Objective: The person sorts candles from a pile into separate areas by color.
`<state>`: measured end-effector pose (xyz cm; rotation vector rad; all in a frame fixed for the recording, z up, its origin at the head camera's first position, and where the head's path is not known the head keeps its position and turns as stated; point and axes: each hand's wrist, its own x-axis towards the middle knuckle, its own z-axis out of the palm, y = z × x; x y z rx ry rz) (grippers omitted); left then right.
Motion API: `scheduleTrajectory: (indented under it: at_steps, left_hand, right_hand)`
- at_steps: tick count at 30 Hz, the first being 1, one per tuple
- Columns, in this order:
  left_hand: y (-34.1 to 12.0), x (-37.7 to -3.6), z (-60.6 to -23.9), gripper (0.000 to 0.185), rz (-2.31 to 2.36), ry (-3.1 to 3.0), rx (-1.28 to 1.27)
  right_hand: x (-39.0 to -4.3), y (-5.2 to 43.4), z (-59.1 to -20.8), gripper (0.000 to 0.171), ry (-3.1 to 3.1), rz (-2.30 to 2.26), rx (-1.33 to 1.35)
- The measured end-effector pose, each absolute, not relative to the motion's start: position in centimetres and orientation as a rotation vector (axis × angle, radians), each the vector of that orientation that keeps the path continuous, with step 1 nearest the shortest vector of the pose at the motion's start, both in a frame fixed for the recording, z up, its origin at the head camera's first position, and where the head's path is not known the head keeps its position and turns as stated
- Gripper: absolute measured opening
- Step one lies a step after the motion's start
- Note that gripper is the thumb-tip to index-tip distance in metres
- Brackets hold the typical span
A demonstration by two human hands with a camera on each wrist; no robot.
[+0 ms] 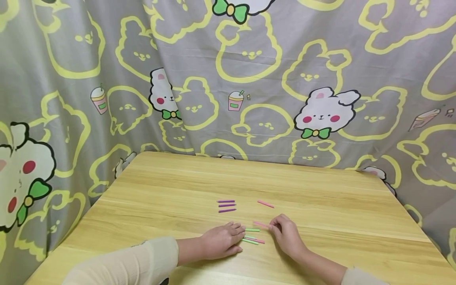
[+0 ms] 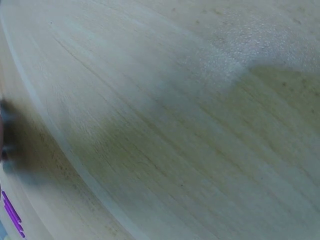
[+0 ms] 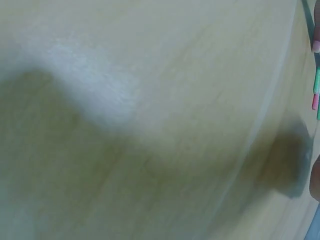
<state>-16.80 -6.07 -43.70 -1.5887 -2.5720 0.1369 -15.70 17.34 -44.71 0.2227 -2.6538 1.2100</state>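
In the head view my left hand (image 1: 221, 240) rests palm down on the table, fingers extended to the ends of a small group of thin sticks. Green sticks (image 1: 253, 230) and one pink stick (image 1: 261, 241) jut out to the right of its fingertips, their left ends partly hidden. Thumb and index finger of my right hand (image 1: 287, 237) pinch the right end of another pink stick (image 1: 261, 224), which points left above the green ones. A separate pink stick (image 1: 265, 204) lies farther back. Three purple sticks (image 1: 227, 205) lie in a row behind my left hand.
The wooden table (image 1: 313, 190) extends around both hands, its far edge against a grey patterned curtain (image 1: 263, 130). Both wrist views show mostly tabletop, with purple sticks (image 2: 13, 215) at the left wrist view's edge and a green stick (image 3: 316, 82) at the right wrist view's edge.
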Motion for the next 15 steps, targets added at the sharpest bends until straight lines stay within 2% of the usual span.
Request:
scheduleTrajectory:
  at_steps: [15]
  left_hand:
    - [-6.1, -16.7, -43.6, 0.046, 0.142, -2.563, -1.581]
  right_hand:
    - [-17.3, 17.6, -44.8, 0.009, -2.597, 1.101, 0.24]
